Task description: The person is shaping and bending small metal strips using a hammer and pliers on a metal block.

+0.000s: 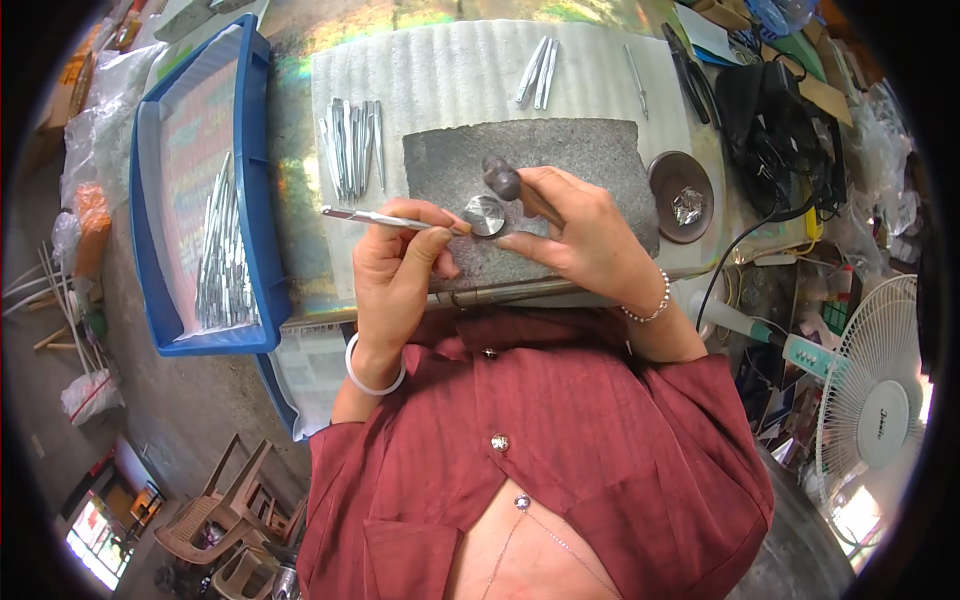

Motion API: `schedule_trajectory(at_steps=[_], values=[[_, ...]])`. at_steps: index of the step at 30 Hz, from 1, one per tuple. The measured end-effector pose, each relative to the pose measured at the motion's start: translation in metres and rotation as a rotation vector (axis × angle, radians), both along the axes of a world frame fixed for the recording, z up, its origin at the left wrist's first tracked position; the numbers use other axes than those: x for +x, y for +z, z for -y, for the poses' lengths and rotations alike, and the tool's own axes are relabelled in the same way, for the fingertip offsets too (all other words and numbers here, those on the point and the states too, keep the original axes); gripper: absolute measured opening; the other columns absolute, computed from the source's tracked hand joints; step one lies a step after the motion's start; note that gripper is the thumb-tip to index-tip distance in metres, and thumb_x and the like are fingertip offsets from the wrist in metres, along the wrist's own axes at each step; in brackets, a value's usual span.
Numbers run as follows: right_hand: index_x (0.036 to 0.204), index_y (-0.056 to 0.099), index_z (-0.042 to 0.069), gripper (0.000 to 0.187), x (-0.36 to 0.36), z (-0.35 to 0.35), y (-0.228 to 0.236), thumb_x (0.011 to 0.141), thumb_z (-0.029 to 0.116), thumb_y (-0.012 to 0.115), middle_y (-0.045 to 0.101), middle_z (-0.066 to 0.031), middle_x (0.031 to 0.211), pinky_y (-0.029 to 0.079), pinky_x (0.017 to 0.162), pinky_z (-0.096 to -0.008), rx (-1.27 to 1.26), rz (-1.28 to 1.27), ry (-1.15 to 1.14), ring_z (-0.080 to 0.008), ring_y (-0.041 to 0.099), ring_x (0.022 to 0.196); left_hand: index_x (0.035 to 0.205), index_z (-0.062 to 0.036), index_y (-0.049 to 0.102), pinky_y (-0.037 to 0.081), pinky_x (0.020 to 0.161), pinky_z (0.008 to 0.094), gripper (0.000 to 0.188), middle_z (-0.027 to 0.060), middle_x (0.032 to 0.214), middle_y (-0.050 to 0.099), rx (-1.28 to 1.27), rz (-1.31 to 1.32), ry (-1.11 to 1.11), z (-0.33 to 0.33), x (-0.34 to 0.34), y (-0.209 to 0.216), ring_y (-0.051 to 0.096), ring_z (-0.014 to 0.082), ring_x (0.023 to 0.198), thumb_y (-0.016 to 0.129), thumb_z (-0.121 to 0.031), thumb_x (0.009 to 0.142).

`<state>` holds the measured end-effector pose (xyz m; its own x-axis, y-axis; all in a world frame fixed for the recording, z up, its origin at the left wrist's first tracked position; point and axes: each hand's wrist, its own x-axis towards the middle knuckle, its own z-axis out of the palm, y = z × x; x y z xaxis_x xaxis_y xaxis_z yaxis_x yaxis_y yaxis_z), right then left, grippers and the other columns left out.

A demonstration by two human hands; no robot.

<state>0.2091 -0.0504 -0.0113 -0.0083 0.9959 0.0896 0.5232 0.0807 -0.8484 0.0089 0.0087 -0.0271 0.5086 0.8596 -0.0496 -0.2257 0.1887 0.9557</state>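
Note:
My left hand [400,262] pinches a slender silver metal rod [362,216] between thumb and fingers. The rod lies nearly level, and its right end reaches the edge of a round, shiny metal block [484,215]. Wrapped around the handle of a small hammer is my right hand [588,232]. The hammer's dark, rounded head [502,180] is just above the block; whether they touch I cannot tell. The block rests on a dark grey slab [580,150]. Some of the hammer's handle is hidden by my right fingers.
Bundled silver rods [350,150] lie on the white foam sheet [450,60], with a few more rods [540,72] farther back. A blue tray [262,200] at left holds many rods. Right of the slab sits a brown dish [665,170] of small shiny pieces; a fan [880,420] stands beyond.

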Motion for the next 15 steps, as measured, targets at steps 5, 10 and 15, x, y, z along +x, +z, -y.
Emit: schedule_trajectory(at_steps=[5,10,15], values=[[0.112,0.053,-0.002,0.051,-0.009,0.003,-0.001,0.069,0.012,0.077,0.058,-0.0146,0.1,0.051,0.074,-0.0335,0.01,0.024,-0.058,-0.0297,0.062,0.087,0.095,0.0,0.057,0.044,0.057,0.0172,0.005,0.0077,0.088,0.065,0.056,-0.085,0.0,-0.004,0.004,-0.003,0.052,0.0041,0.061,0.054,0.001,0.091],[0.107,0.054,0.002,0.044,-0.015,-0.009,0.004,0.071,0.016,0.075,0.056,-0.0144,0.094,0.049,0.072,-0.0385,-0.099,0.2,0.003,-0.0338,0.059,0.086,0.095,-0.0008,0.057,0.043,0.056,0.017,0.005,0.0072,0.089,0.065,0.039,-0.088,0.034,-0.002,0.003,-0.006,0.051,0.004,0.059,0.055,0.0,0.09],[0.111,0.053,0.002,0.046,-0.003,-0.008,-0.005,0.071,0.012,0.074,0.056,-0.0126,0.092,0.048,0.071,-0.0365,-0.017,0.084,0.055,-0.0314,0.059,0.083,0.094,-0.0009,0.058,0.043,0.055,0.0174,0.006,0.0055,0.088,0.065,0.074,-0.139,0.0,-0.001,0.009,-0.004,0.052,0.0043,0.06,0.056,0.001,0.089]])
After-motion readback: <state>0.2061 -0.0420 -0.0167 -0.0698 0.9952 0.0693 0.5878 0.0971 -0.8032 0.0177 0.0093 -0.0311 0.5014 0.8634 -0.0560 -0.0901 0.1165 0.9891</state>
